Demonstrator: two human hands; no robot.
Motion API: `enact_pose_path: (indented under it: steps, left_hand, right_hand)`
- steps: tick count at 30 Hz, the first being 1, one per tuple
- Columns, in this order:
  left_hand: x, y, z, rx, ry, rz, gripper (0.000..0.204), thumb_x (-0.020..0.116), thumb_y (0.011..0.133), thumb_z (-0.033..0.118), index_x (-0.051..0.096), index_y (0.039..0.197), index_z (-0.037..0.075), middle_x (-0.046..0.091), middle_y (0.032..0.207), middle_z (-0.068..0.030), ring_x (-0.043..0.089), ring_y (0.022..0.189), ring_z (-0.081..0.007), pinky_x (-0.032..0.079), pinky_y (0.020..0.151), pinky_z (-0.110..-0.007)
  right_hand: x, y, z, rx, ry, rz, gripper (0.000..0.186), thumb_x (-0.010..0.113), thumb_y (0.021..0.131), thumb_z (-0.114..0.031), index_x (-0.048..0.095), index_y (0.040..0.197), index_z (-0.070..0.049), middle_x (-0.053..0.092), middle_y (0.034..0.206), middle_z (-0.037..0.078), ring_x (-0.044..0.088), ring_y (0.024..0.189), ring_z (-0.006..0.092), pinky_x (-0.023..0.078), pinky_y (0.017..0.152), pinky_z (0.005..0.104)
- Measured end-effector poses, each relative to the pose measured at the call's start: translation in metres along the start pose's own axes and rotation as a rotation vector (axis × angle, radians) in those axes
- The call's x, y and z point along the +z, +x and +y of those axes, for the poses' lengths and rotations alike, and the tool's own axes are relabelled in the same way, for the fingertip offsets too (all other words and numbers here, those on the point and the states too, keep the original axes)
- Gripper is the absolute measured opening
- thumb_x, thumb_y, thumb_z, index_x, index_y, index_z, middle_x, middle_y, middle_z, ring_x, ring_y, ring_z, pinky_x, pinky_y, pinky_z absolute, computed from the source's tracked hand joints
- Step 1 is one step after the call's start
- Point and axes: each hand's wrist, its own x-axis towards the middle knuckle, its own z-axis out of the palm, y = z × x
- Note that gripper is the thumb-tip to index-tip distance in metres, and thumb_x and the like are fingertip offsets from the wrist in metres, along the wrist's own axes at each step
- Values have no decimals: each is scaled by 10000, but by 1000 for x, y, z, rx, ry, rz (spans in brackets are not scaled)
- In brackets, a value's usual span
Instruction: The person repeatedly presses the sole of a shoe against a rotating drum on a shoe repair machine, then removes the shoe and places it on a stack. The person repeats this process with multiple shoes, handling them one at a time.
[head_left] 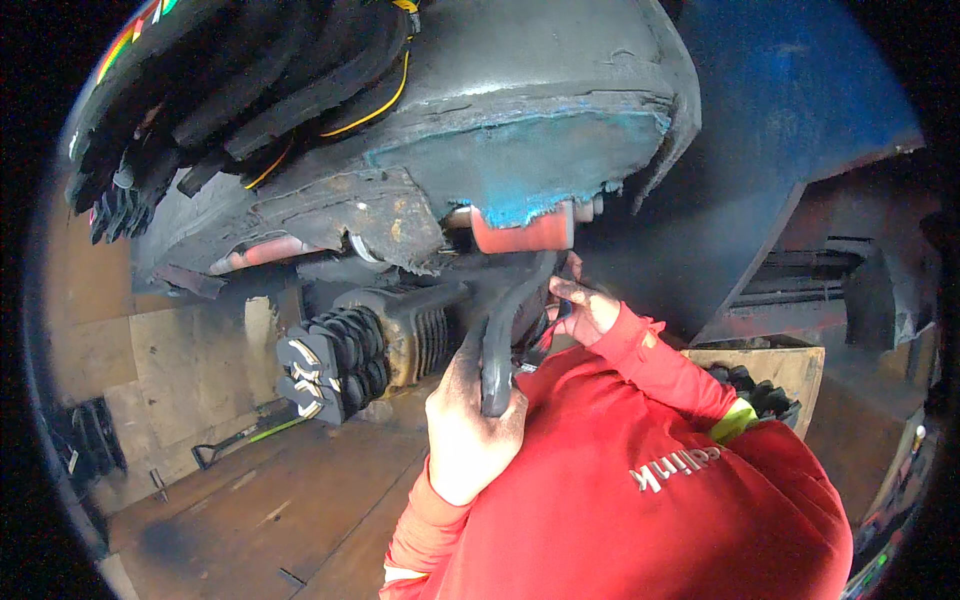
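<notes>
A long dark shoe sole [497, 345] stands on edge in front of my chest, slanting away toward a sanding machine. Its near end is gripped by my left hand [468, 432], thumb on one side and fingers on the other. Farther along, my right hand [584, 306] curls its dusty fingers round the far end; part of those fingers is hidden behind the sole. Just above that far end sits a red roller [525, 232] under the machine's dusty grey hood [540, 65], which has a torn blue cloth [530, 155] hanging from it. Whether sole and roller touch, I cannot tell.
Black soles [290, 75] lie piled on top at the upper left. A stack of soles [325, 365] stands beyond my left hand. On the right are a blue panel [790, 110] and a wooden box [808, 385] holding dark pieces. Brown boards [240, 525] cover the floor.
</notes>
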Motion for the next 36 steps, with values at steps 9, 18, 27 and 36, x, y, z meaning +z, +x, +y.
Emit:
enact_pose_path:
  steps: [9,18,27,36]
  left_hand:
    - [-20,-29,17,13,73,55,607,619,728,-31,526,1326,-63,702,1023,-232,734,874,-322,573,772,-365]
    - [3,9,-8,-83,-30,104,586,622,765,8,514,1337,-50,661,1080,-251,700,918,-376,548,829,-388]
    - [-18,-38,-2,-69,111,113,591,609,758,-14,519,1340,-48,678,1063,-231,705,910,-360,555,801,-379]
    - [8,7,-6,-126,-3,139,563,597,756,-3,533,1314,-35,667,1087,-272,683,1006,-408,544,854,-401]
  right_hand:
    - [2,-22,15,123,82,-23,479,689,917,-59,513,1354,-147,645,1051,40,628,899,197,576,805,490]
    - [-13,38,5,156,-20,-114,289,672,957,-243,618,1204,-104,681,1107,47,661,1004,214,526,959,496]
    - [5,12,23,218,104,-129,489,651,948,-114,378,1350,-174,641,1045,54,665,911,233,550,835,484]
    - [1,39,7,173,48,-11,592,647,950,-137,308,1425,-235,607,1039,38,642,918,209,572,810,482]
